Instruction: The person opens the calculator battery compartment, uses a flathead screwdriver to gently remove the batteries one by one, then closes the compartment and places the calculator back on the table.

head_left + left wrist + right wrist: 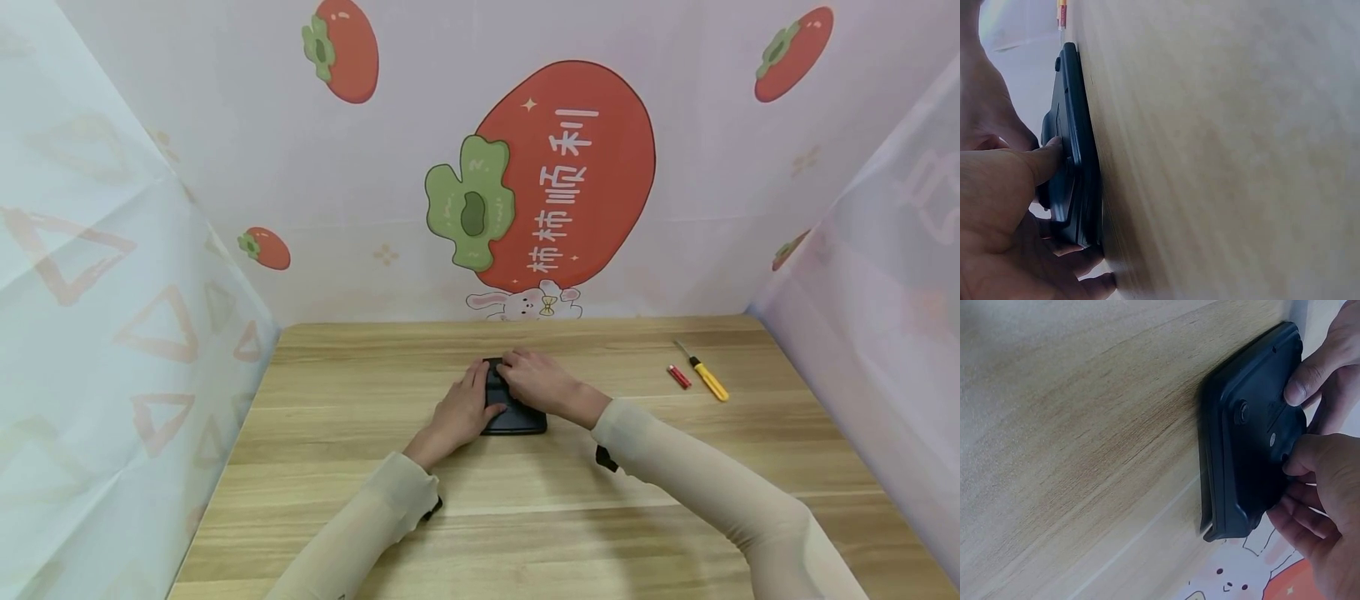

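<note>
A black calculator (517, 419) lies on the wooden table with its plain back up, both hands on it. My left hand (459, 410) holds its left side, thumb on the back and fingers around the edge. At the far end is my right hand (542, 383); in the right wrist view its thumb (1307, 455) presses on the back while the fingers curl at the end edge. A round foot (1242, 412) and a small pale round spot (1272, 439) show on the back. The left wrist view shows the calculator's side edge (1085, 150) close along the tabletop.
To the right on the table (315, 467) lie a red battery (678, 377) and a yellow-handled screwdriver (711, 382), its shaft pointing away. A printed cloth wall (360, 167) stands behind the table, with more cloth hanging at both sides.
</note>
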A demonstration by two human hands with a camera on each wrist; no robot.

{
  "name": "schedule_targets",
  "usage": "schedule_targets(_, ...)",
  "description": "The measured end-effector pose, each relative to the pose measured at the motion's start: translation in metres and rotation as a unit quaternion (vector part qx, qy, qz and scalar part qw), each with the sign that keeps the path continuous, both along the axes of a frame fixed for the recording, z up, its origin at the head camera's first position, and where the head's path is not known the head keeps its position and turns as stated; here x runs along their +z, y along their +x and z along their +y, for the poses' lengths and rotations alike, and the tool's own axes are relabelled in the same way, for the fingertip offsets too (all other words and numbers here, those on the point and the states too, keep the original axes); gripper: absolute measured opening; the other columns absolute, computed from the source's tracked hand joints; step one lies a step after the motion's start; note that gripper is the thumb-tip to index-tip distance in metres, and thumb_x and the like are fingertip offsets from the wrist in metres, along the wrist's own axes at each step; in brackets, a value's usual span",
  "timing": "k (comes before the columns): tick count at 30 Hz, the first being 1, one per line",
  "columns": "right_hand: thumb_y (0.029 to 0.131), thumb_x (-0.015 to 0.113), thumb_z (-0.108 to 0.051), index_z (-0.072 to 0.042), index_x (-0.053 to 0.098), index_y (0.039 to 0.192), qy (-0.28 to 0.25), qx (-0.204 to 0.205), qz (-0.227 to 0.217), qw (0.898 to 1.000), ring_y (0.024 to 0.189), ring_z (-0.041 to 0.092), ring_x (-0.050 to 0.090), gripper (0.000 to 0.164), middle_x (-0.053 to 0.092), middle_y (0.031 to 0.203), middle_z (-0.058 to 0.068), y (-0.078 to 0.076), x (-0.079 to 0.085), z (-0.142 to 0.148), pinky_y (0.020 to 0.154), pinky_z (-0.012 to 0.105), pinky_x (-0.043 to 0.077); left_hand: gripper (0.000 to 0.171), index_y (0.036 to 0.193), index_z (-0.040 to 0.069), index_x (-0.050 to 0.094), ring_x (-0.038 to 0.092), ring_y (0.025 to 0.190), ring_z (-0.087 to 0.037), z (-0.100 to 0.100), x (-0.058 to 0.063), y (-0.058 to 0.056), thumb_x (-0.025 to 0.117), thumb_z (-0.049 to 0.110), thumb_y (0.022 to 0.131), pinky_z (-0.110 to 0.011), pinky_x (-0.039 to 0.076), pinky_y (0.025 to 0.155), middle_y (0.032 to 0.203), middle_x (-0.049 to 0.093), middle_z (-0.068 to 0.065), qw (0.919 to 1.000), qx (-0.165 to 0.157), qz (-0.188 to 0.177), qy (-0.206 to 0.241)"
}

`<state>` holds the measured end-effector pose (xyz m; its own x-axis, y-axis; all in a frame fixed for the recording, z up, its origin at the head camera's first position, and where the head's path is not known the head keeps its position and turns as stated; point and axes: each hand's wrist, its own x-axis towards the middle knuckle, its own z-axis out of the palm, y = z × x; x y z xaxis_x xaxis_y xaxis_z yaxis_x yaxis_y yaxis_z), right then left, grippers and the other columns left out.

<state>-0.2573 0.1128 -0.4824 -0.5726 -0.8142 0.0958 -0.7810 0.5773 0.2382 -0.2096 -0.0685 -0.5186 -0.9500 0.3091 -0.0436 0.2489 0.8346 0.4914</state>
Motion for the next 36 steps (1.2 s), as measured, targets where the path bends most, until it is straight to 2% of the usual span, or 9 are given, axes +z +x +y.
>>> schedule_targets(12,0.099,0.075,-0.015,-0.002,0.078,0.121,-0.003,-0.011,-0.007,1.000,0.101,0.025,0.070,0.026,0.073,0.118,0.014,-0.0002,0.0010,-0.0010,0.084,0.036,0.063,0.081,0.166,0.002,0.026,0.047,0.145,-0.046,-0.0002,-0.0024,-0.0014,0.066,0.040,0.106,-0.054,0.037,0.122,0.172,0.027,-0.019,1.0000,0.005,-0.001,-0.008)
schedule_targets(21,0.099,0.075,-0.014,-0.001,0.078,0.122,0.005,-0.020,-0.020,1.000,0.101,0.026,0.070,0.026,0.074,0.118,0.015,0.0008,0.0046,-0.0023,0.085,0.036,0.063,0.082,0.166,0.002,0.026,0.043,0.149,-0.041,0.0000,-0.0027,-0.0018,0.066,0.039,0.106,-0.054,0.034,0.124,0.172,0.027,-0.019,0.9999,0.003,-0.004,-0.009)
schedule_targets(29,0.099,0.075,-0.013,-0.002,0.078,0.118,0.009,-0.024,-0.029,0.999,0.097,0.026,0.070,0.023,0.074,0.114,0.015,0.0014,0.0069,-0.0027,0.080,0.035,0.063,0.082,0.167,0.002,0.025,0.042,0.150,-0.041,0.0008,-0.0015,-0.0012,0.066,0.040,0.106,-0.054,0.033,0.125,0.173,0.025,-0.018,0.9999,0.005,-0.007,-0.010)
schedule_targets(36,0.097,0.079,-0.013,-0.001,0.078,0.122,0.011,-0.025,-0.036,0.999,0.099,0.026,0.070,0.028,0.073,0.115,0.015,-0.0011,0.0057,-0.0026,0.082,0.036,0.063,0.083,0.167,0.001,0.024,0.041,0.152,-0.040,0.0006,-0.0010,-0.0008,0.066,0.040,0.106,-0.054,0.033,0.125,0.173,0.025,-0.019,0.9999,0.002,-0.008,-0.009)
